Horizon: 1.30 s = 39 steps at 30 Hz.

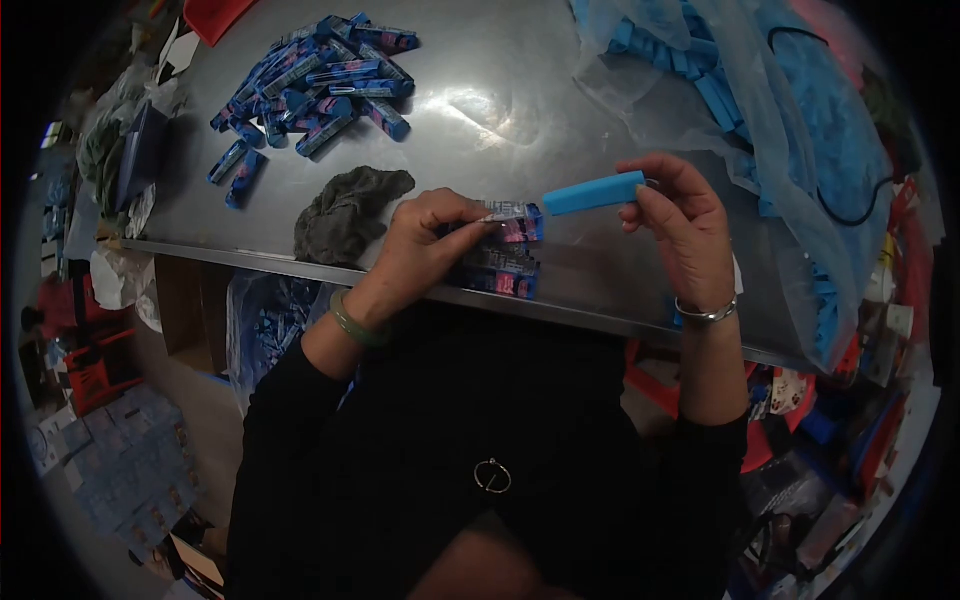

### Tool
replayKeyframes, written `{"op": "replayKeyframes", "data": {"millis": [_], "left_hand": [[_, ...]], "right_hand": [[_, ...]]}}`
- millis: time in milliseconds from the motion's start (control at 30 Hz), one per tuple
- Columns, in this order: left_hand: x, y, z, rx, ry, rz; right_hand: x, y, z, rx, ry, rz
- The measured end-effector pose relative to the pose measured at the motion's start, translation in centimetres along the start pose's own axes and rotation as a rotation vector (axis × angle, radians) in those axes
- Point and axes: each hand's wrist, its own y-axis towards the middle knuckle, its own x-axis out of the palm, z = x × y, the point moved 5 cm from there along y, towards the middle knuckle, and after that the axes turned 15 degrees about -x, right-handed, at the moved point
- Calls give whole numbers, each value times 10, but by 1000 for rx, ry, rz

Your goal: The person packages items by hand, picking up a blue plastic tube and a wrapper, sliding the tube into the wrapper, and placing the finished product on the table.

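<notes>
My left hand is pinching the end of a clear printed plastic wrapper with blue and pink marks, just above the metal tabletop. Below it, near the table's front edge, lie more printed wrappers, partly hidden by the hand. Between thumb and fingers, my right hand grips one end of a plain light blue rectangular bar. The bar's free end points left, close to the wrapper's blue edge but apart from it. A dark grey cloth lies crumpled beside my left hand.
A heap of blue printed packs sits at the back left of the table. At the right, a clear plastic bag holds many light blue bars. Under the table's front edge stands a lined box with small blue items.
</notes>
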Motion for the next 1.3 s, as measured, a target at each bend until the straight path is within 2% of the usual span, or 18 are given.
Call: {"op": "replayKeyframes", "data": {"millis": [267, 533, 600, 733, 833, 900, 1200, 1267, 1300], "left_hand": [[4, -4, 9, 118, 243, -13], [7, -5, 6, 56, 119, -95], [8, -5, 6, 63, 129, -106], [10, -6, 6, 112, 137, -119], [10, -6, 7, 124, 142, -122], [9, -6, 7, 140, 152, -117], [14, -6, 13, 233, 218, -78], [17, -6, 13, 89, 130, -97], [20, -7, 14, 90, 130, -97]], "right_hand": [[1, -4, 2, -41, -127, -18], [-4, -2, -11, -145, -173, 17], [-8, 0, -13, -115, -33, 83], [-7, 3, -9, 3, 61, 49], [-2, 2, -3, 116, -7, -40], [-3, 3, -3, 110, -137, -50], [17, 3, -15, -12, -334, -75], [22, 1, -12, -28, -348, -69], [24, 0, -10, -46, -361, -62]]}}
